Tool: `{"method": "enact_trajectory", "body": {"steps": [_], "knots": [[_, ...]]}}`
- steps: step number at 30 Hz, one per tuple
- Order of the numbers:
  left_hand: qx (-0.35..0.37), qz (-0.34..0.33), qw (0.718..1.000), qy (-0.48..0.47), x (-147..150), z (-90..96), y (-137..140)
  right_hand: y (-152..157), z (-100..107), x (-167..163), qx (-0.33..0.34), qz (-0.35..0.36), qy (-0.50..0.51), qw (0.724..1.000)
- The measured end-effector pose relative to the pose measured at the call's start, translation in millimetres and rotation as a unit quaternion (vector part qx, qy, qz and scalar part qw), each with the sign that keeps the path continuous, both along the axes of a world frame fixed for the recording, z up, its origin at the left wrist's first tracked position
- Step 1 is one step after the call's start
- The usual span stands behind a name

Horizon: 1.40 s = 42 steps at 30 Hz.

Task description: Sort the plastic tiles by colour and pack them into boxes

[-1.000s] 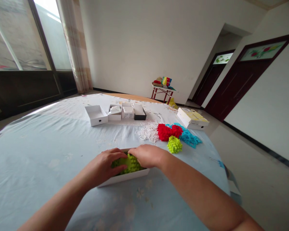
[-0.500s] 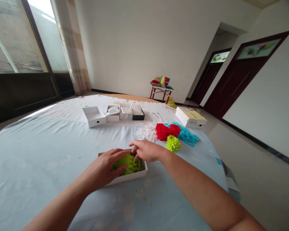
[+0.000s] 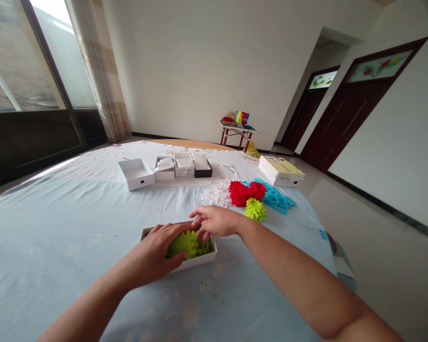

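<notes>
A shallow white box (image 3: 201, 259) holds lime-green, notched interlocking plastic pieces (image 3: 185, 243). My left hand (image 3: 159, 249) reaches over the box's left side, with thumb in front and fingers behind, closed around a stack of these pieces. Over the right back edge of the box hovers my right hand (image 3: 212, 221), fingers apart and bent, with no piece visible in it. Its lower fingertips are near the green pieces; whether they touch is not clear. A separate green cluster (image 3: 255, 210) lies on the table behind my right wrist.
Red pieces (image 3: 242, 193), blue pieces (image 3: 278, 199) and flat white pieces (image 3: 216, 191) lie beyond my right hand. Farther back stand an open white box (image 3: 137, 176), several smaller boxes (image 3: 184, 166) and a yellow-topped box (image 3: 281, 171). A pale floral cloth (image 3: 74, 228) covers the table.
My right hand has lifted slightly off the green pieces, and its fingers have loosened. My left hand stays around the stack in the box. The view has shifted a little.
</notes>
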<state>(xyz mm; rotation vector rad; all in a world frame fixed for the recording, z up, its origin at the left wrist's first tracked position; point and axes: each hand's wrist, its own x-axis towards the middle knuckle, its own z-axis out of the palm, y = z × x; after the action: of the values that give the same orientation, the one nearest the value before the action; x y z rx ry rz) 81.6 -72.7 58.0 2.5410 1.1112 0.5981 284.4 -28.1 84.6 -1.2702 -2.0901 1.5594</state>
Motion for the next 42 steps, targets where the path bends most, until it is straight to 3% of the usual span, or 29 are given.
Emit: {"method": "enact_trajectory", "body": {"steps": [2,4,8,11,14,22,26,35,38,42], "knots": [[0.001,-0.001,1.0,0.0,-0.5,-0.5,0.5,-0.5,3.6,1.0,0.026,0.02,-0.018,0.999],[-0.001,0.0,1.0,0.0,-1.0,-1.3,0.9,-1.0,7.9,1.9,0.114,0.054,-0.066,0.99],[-0.011,0.006,1.0,0.007,-1.1,-0.6,0.5,-2.2,13.0,1.3,0.312,0.15,-0.201,0.916],[-0.013,0.009,1.0,0.01,-1.1,0.6,-0.1,-2.6,11.8,-2.9,0.333,0.199,-0.282,0.878],[-0.008,0.002,1.0,0.006,-2.0,-0.6,0.0,-1.8,10.8,-7.1,0.341,0.184,-0.319,0.865],[0.002,0.009,1.0,0.015,-1.3,-1.0,-0.3,4.5,32.4,3.5,0.327,0.134,-0.271,0.895],[0.01,0.013,1.0,0.013,-0.1,-2.3,-1.3,6.3,39.1,15.3,0.356,0.06,-0.2,0.911],[0.02,0.031,0.999,0.036,0.2,-4.7,2.8,4.1,24.9,23.1,0.308,-0.025,-0.139,0.941],[0.029,0.032,0.997,0.057,0.9,-0.1,1.8,5.6,21.7,24.5,0.281,-0.056,-0.079,0.955],[0.007,0.028,0.998,0.059,-2.2,6.3,1.6,7.2,17.6,23.9,0.203,-0.045,0.021,0.978]]}}
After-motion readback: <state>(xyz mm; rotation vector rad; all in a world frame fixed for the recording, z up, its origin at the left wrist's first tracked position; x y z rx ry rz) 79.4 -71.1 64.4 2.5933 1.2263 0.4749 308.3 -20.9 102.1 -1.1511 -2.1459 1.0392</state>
